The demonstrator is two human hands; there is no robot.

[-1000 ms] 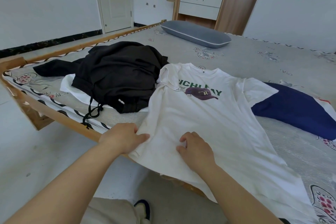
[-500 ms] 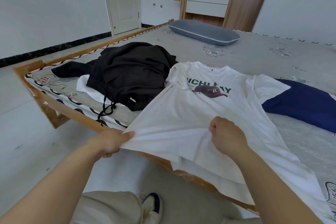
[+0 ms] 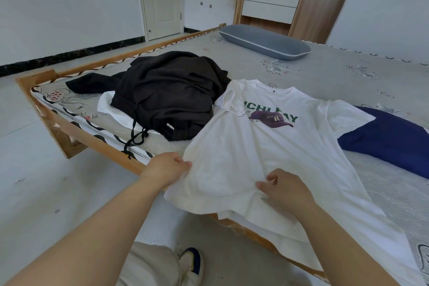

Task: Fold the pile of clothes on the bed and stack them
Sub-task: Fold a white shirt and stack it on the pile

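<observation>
At the centre of the frame a white T-shirt [image 3: 255, 146] lies face up on the bed [image 3: 348, 76], its collar toward the top, its hem hanging over the bed's near edge at lower centre. It bears green lettering and a purple cap print on the chest. The left hand [image 3: 166, 169], at centre left, pinches the shirt's left side seam between thumb and fingers, lifting that edge slightly. The right hand [image 3: 285, 189], just right of it and lower, has its fingers curled into the cloth near the hem, grasping a bunched fold. Both grips sit at the shirt's lower end, close together, well below the print.

Left of the shirt, touching its sleeve, sits a heap of black clothes [image 3: 169, 97] with a drawstring trailing over the bed rail; a white garment [image 3: 109, 109] peeks from beneath it. At the right edge a navy garment [image 3: 390, 139] lies partly under the shirt's other sleeve. A grey pillow [image 3: 264, 42] rests at upper centre.
</observation>
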